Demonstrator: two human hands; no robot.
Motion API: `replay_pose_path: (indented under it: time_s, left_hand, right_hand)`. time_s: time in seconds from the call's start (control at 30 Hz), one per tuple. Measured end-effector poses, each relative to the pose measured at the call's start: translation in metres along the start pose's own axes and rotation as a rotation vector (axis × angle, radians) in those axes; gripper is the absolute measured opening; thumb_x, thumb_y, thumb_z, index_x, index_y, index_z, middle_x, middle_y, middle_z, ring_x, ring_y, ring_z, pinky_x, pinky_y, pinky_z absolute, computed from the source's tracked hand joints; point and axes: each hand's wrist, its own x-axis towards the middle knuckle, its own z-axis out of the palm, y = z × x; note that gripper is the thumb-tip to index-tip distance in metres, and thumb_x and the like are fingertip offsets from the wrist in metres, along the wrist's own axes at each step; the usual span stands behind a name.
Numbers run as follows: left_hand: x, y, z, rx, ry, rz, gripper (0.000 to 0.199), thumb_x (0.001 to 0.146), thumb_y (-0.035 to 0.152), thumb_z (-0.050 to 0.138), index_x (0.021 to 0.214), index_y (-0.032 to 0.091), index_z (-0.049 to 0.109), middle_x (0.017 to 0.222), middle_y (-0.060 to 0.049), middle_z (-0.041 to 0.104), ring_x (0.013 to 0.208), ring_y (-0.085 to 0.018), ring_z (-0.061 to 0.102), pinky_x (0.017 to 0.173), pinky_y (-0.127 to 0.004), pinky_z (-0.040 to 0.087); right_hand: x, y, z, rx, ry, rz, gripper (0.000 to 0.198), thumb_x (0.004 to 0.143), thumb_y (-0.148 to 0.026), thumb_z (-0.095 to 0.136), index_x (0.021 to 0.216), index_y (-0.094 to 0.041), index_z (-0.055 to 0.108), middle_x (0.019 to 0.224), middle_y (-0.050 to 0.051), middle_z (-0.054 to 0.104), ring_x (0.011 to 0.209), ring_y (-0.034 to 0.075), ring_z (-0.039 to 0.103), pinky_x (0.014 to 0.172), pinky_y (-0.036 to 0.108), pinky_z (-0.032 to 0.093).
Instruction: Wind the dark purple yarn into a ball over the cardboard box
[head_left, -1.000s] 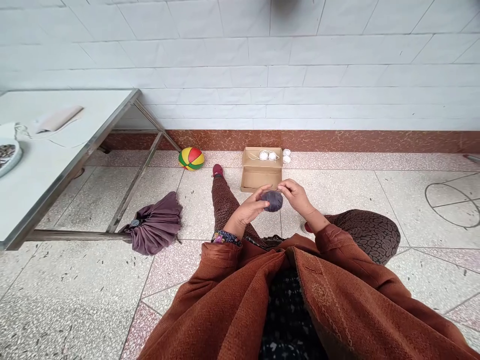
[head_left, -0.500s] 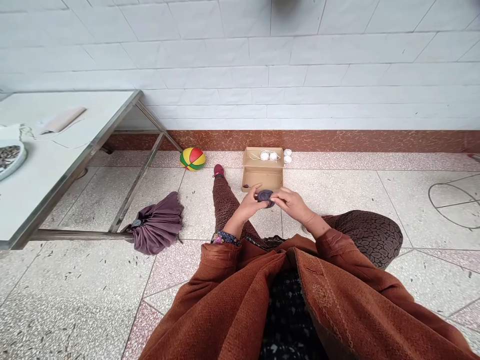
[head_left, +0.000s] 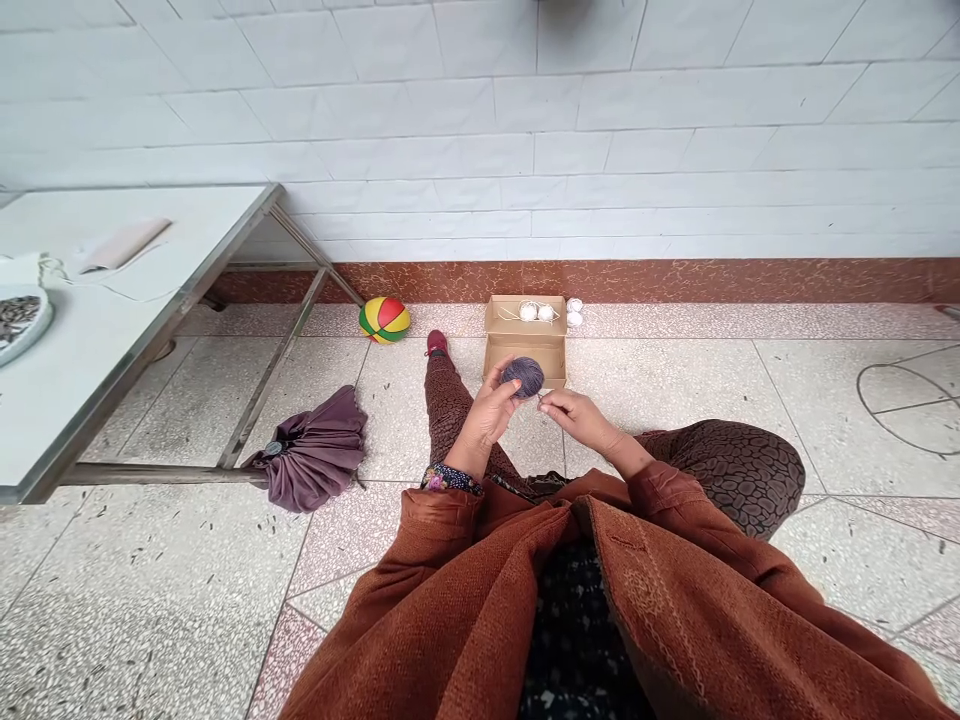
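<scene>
Cupping the purple yarn ball (head_left: 523,376), the left hand (head_left: 487,412) has lifted it slightly since the earlier frame — the right hand (head_left: 581,418), grip pinched on a strand (head_left: 539,397), sits lower.

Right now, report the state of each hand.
Left hand: closed, holding the purple-grey yarn ball.
Right hand: closed, fingertips pinching a yarn strand beside it.

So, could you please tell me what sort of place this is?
Probably part of a home, perhaps a plain room or a porch; I cannot tell which. The white tiled wall, the metal-framed table and the colourful ball near it suggest this.
</scene>
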Motion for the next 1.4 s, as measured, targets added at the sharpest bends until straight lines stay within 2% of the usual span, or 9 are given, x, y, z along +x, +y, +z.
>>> replay_pose_path:
  time_s: [0.1, 0.23, 0.37, 0.47, 0.67, 0.87, 1.17, 1.27, 1.4]
  left_hand:
    - [0.006, -0.009, -0.009, 0.328, 0.135, 0.026, 0.085, 0.064, 0.030, 0.085, 0.143, 0.021, 0.054, 0.127, -0.009, 0.062, 0.111, -0.022, 0.060, 0.106, -0.041, 0.045]
    - [0.005, -0.012, -0.015, 0.566, -0.065, -0.063, 0.093, 0.061, 0.026, 0.087, 0.147, 0.018, 0.052, 0.122, -0.010, 0.063, 0.109, -0.024, 0.060, 0.107, -0.043, 0.043]
    - [-0.004, -0.006, -0.010, 0.397, -0.326, -0.126, 0.086, 0.063, 0.029, 0.089, 0.142, 0.021, 0.059, 0.121, -0.009, 0.065, 0.115, -0.027, 0.059, 0.107, -0.043, 0.043]
    - [-0.009, 0.000, -0.003, 0.129, -0.383, -0.117, 0.075, 0.068, 0.033, 0.088, 0.138, 0.024, 0.064, 0.134, -0.011, 0.064, 0.124, -0.029, 0.058, 0.107, -0.040, 0.044]
    - [-0.001, 0.002, -0.003, -0.067, -0.046, 0.004, 0.074, 0.073, 0.036, 0.082, 0.142, 0.026, 0.055, 0.138, -0.010, 0.061, 0.117, -0.024, 0.063, 0.100, -0.040, 0.050]
    - [0.007, -0.014, -0.018, 0.378, 0.213, 0.057, 0.085, 0.064, 0.028, 0.084, 0.142, 0.020, 0.052, 0.119, -0.007, 0.062, 0.105, -0.021, 0.061, 0.102, -0.038, 0.045]
    - [-0.007, -0.004, -0.007, 0.317, -0.363, -0.109, 0.085, 0.067, 0.031, 0.089, 0.145, 0.025, 0.056, 0.112, -0.006, 0.066, 0.110, -0.025, 0.060, 0.103, -0.041, 0.044]
    - [-0.012, 0.000, 0.000, 0.076, -0.381, -0.116, 0.076, 0.072, 0.034, 0.085, 0.143, 0.027, 0.059, 0.128, -0.009, 0.064, 0.119, -0.027, 0.061, 0.103, -0.040, 0.046]
    - [-0.009, 0.001, 0.003, -0.103, -0.209, -0.064, 0.079, 0.073, 0.033, 0.082, 0.147, 0.030, 0.054, 0.140, -0.009, 0.060, 0.122, -0.026, 0.061, 0.106, -0.043, 0.047]
  right_hand:
    - [0.001, -0.008, -0.003, -0.072, -0.050, -0.083, 0.029, 0.106, -0.044, 0.053, 0.099, -0.024, 0.073, 0.089, 0.006, 0.071, 0.082, 0.020, 0.067, 0.079, 0.032, 0.053]
    - [0.008, -0.005, -0.020, -0.162, 0.053, -0.099, 0.030, 0.106, -0.044, 0.056, 0.098, -0.023, 0.075, 0.086, 0.007, 0.070, 0.081, 0.020, 0.066, 0.074, 0.031, 0.051]
    - [0.014, 0.007, -0.028, -0.121, 0.138, -0.042, 0.028, 0.105, -0.043, 0.057, 0.094, -0.024, 0.074, 0.086, 0.006, 0.070, 0.081, 0.021, 0.066, 0.075, 0.033, 0.052]
    - [0.012, 0.015, -0.020, -0.055, 0.195, -0.001, 0.029, 0.106, -0.041, 0.053, 0.093, -0.023, 0.072, 0.089, 0.006, 0.072, 0.085, 0.021, 0.067, 0.079, 0.034, 0.054]
    - [-0.001, 0.008, 0.010, -0.110, 0.014, -0.059, 0.030, 0.107, -0.041, 0.052, 0.095, -0.023, 0.072, 0.087, 0.006, 0.071, 0.082, 0.020, 0.068, 0.077, 0.032, 0.054]
    - [0.005, -0.017, -0.004, -0.125, -0.011, -0.168, 0.029, 0.108, -0.042, 0.052, 0.103, -0.025, 0.074, 0.091, 0.006, 0.072, 0.084, 0.019, 0.068, 0.079, 0.032, 0.054]
    - [0.027, -0.003, -0.030, -0.065, 0.225, -0.008, 0.028, 0.104, -0.043, 0.056, 0.092, -0.024, 0.074, 0.087, 0.006, 0.072, 0.083, 0.022, 0.066, 0.078, 0.034, 0.053]
    - [0.020, 0.008, -0.017, -0.010, 0.246, 0.060, 0.029, 0.103, -0.043, 0.054, 0.090, -0.023, 0.071, 0.088, 0.006, 0.073, 0.083, 0.022, 0.066, 0.079, 0.035, 0.054]
    - [0.007, 0.012, 0.003, -0.011, 0.186, 0.108, 0.030, 0.103, -0.044, 0.051, 0.087, -0.023, 0.067, 0.084, 0.006, 0.071, 0.079, 0.022, 0.066, 0.074, 0.034, 0.052]
